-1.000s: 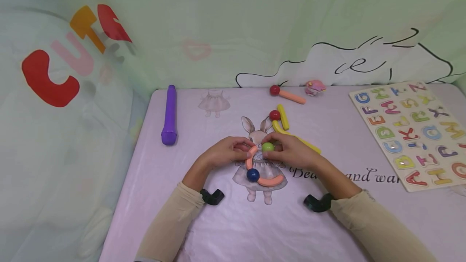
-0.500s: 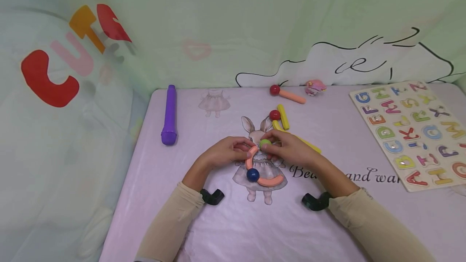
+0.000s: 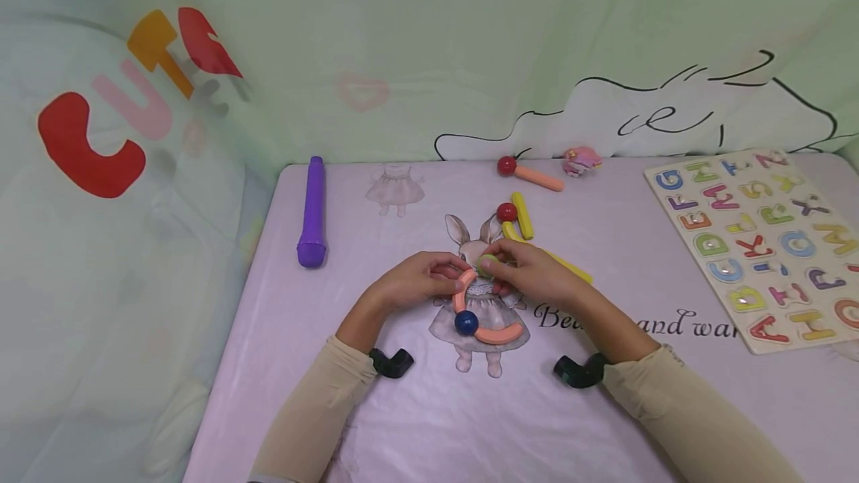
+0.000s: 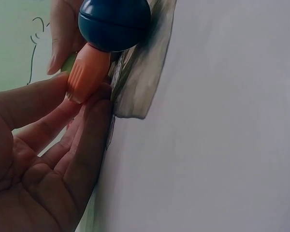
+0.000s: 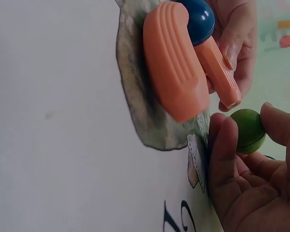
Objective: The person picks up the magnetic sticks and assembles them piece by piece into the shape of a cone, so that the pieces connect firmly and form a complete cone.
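1. Ball of lime green (image 5: 251, 130) is pinched between the thumb and fingertips of the right hand (image 3: 537, 270); in the head view it is largely covered by those fingers.
2. An upper curved orange rod (image 3: 460, 294), ribbed along its side, is pinched near its free end by the left hand (image 3: 423, 278), so the left grip is pressed onto it.
3. The ball is held just beside that free end; whether the two are touching cannot be told.
4. The rod's other end is met by a dark blue ball (image 3: 466, 323), to which a lower curved orange rod (image 3: 499, 335) is also joined, above a printed rabbit (image 3: 490, 311) on the covered bench (image 3: 429, 431).
5. Beyond the right hand, a red ball (image 3: 506, 212) and a straight yellow rod (image 3: 522, 216) are seen; a curved yellow rod (image 3: 511, 233) is partly hidden.
6. A purple toy microphone (image 3: 312, 218) is placed at the left, an alphabet puzzle board (image 3: 775, 233) at the right.
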Available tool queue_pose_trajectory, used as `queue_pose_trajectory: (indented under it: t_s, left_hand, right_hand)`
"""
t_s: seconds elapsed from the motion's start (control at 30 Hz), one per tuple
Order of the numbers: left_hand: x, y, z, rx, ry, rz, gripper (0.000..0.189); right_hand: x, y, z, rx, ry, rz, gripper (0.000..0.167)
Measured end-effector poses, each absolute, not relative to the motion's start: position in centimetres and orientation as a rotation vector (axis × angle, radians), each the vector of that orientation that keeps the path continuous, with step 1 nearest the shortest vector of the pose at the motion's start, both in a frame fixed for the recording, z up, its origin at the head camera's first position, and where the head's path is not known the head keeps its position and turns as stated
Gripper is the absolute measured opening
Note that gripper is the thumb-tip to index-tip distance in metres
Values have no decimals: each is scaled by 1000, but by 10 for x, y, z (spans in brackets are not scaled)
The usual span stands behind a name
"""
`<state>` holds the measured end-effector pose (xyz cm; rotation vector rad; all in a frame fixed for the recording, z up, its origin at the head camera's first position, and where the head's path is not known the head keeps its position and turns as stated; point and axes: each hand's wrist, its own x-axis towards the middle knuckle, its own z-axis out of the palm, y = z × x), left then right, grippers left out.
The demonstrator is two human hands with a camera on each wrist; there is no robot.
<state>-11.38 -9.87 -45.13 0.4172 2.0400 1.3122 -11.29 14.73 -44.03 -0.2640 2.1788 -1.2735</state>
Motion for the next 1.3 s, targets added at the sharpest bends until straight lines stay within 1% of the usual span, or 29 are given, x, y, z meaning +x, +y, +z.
queue_pose_trajectory:
  t_s: [0.6,0.87,1.1,1.3]
  left_hand:
    - [-115,-99,-454,419,2022,1337,35]
    - [-115,-98,-452,409,2019,1340,34]
    - [-114,-99,-452,419,2027,1334,34]
    - [-114,-98,-451,419,2021,1338,34]
  right_hand:
    - [-115,140,-438,-164,2185,-1239,42]
    - [-115,140,-439,-150,2190,-1237,43]
    - [-114,138,-438,-139,2200,-1226,39]
    - [-113,139,-437,-148,2202,-1229,40]
